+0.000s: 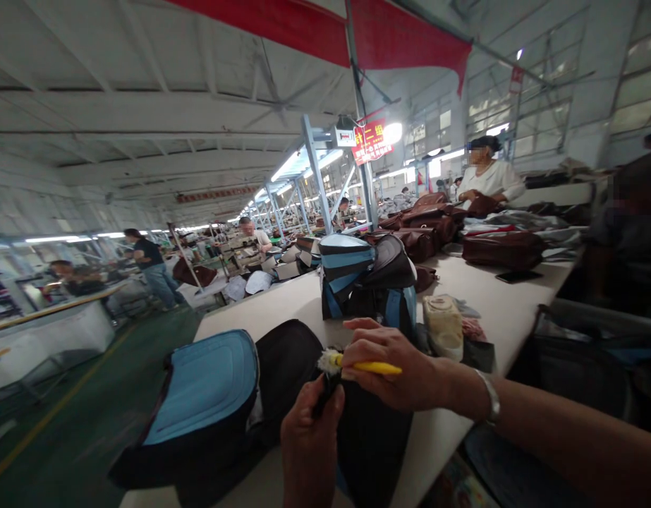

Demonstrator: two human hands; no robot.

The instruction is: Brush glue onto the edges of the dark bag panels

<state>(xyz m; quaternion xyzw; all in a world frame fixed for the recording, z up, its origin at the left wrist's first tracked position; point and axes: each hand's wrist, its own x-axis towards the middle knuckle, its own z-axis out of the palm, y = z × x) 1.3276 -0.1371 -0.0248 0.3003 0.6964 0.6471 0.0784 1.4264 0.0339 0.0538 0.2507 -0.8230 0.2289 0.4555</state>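
My right hand [393,363] is closed around a yellow-handled brush [351,365], its pale bristles pointing left onto black fabric. My left hand [309,441] pinches a fold of the black bag [372,437] just under the bristles. A black backpack with a light blue panel [203,395] lies on the white table [283,303] to the left of my hands. A bracelet sits on my right wrist.
A stack of black and blue backpacks [367,282] stands behind my hands, a cream plastic jug [444,324] next to it. Brown bags [502,248] lie farther along the table. Other people work at the far end and at benches left; a green aisle runs along the left.
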